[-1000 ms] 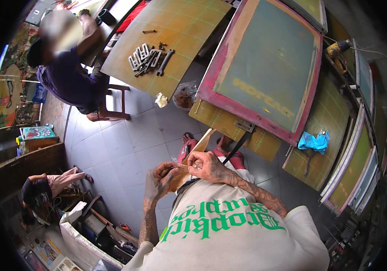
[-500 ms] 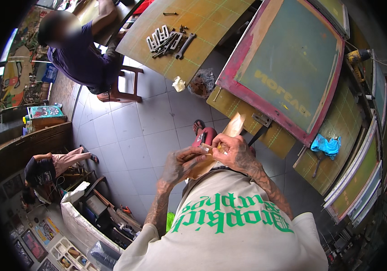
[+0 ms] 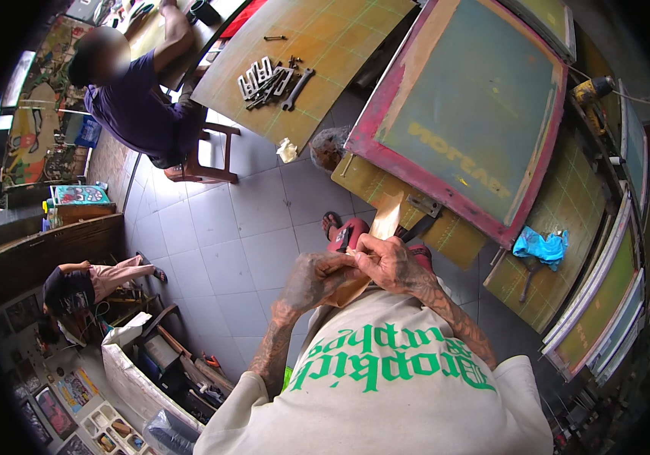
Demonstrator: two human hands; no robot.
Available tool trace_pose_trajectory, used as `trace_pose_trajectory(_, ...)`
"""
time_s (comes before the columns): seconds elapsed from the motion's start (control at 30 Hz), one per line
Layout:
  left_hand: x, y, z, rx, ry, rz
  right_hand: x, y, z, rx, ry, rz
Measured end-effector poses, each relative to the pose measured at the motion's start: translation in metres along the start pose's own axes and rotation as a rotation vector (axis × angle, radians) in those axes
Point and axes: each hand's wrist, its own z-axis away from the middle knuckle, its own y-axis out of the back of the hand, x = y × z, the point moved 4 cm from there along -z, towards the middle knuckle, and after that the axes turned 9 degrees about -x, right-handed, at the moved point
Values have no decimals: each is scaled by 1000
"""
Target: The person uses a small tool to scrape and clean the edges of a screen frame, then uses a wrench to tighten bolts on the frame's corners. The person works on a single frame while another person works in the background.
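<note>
A long tan strip (image 3: 387, 218), perhaps tape or paper, runs from beneath my hands up toward the framed screen. My left hand (image 3: 317, 277) is closed, its fingertips pinching at the strip close to my shirt. Pressed against it, my right hand (image 3: 390, 265) is also closed, thumb and fingers on the same strip. Both sets of fingertips meet, and they hide the exact spot being pinched. More of the strip (image 3: 348, 293) shows below the hands, over my lap.
Ahead on the right is a pink-framed printing screen (image 3: 461, 114). A yellow board (image 3: 264, 98) carries metal brackets and a wrench (image 3: 297, 89). Right of me lies a blue cloth (image 3: 540, 244). One person (image 3: 139, 106) sits far left; another person (image 3: 74, 284) is at left.
My hands have drawn together, so the fingertips now meet over the strip. The strip's far part stands more upright, and the whole view has shifted slightly.
</note>
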Motion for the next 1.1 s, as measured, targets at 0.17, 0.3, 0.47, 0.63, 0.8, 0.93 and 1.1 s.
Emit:
trace_pose_trajectory(0.17,19,-10,0,-42,33,-49,17,3,15,-10,-14,-159)
trace_pose_trajectory(0.3,12,-22,-1,26,35,139,43,0,28,25,-63,-407)
trace_pose_trajectory(0.47,3,-38,-2,-32,88,498,50,5,41,90,7,-558)
trace_pose_trajectory(0.63,-2,-62,-10,-21,62,692,49,15,56,151,-18,-651)
trace_pose_trajectory(0.8,-12,-74,-22,53,34,824,48,24,77,257,94,-629)
trace_pose_trajectory(0.93,-23,-85,-37,-103,47,845,39,31,86,161,49,-649)
trace_pose_trajectory(1.1,-28,-101,-59,-416,102,1082,33,31,84,83,-170,64)
